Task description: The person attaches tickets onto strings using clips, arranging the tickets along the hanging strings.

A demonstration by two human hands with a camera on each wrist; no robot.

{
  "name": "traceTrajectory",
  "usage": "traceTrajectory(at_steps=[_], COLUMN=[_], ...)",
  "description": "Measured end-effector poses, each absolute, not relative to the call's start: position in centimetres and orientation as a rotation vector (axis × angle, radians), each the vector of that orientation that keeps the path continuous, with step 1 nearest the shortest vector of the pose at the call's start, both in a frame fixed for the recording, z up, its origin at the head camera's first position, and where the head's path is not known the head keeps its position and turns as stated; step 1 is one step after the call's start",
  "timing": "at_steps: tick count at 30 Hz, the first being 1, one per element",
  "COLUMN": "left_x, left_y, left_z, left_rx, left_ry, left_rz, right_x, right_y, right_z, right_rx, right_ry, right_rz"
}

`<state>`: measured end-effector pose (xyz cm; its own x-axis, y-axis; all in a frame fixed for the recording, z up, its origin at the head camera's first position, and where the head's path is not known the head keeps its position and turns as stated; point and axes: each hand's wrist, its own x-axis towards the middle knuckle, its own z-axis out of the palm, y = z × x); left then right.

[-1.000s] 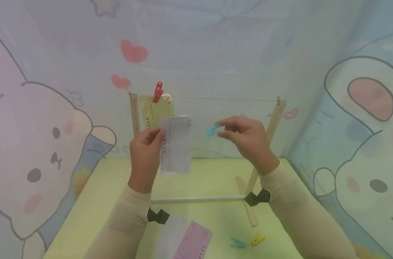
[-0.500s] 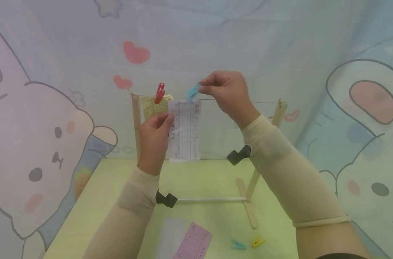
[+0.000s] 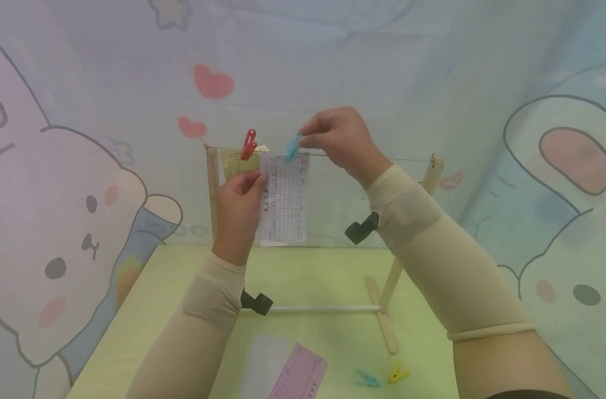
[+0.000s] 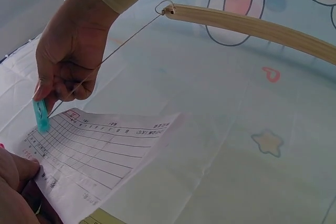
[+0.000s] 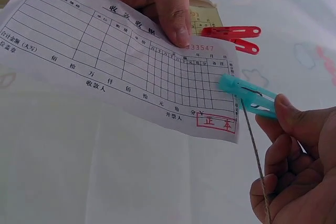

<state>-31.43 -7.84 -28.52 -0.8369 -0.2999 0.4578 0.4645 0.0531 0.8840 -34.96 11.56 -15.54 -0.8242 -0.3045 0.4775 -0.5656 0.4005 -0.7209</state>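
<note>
In the head view, the white slip (image 3: 285,205) hangs with its long axis near upright and its top edge at the string (image 3: 407,159). The left hand (image 3: 239,216) is nearer its body, thumb and fingers pinching the left edge close to the top. Above and to the right, the right hand (image 3: 342,138) has its fingers pinched on the blue clip (image 3: 292,148), whose nose points down and leftward over the slip's top edge.

From the left wrist, that nose rests at the slip's printed end (whether it bites the paper, I cannot tell), and the sheet bows slightly.

From the right wrist, the left thumb lies on the face of the slip: thin, white paper ruled in dark lines, with a red number and a boxed red stamp near the clip.
</note>
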Motion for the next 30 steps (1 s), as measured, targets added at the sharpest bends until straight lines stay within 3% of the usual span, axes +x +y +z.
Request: traceTrajectory(at_steps=[19, 30], left_x=[-31.6, -31.1], left_y=[-7.8, -8.6], left_z=[-29.1, -30.4], left_rx=[-0.188, -0.186], left_ry=[-1.790, -1.778], left_rz=[-1.846, -1.684], right_x=[-35.5, -32.7], right_y=[12.4, 15.3], right_z=[-15.8, -17.7], right_rx=[0.830, 0.826], right_ry=[-2.663, -2.292], right_rz=[1.139, 0.974])
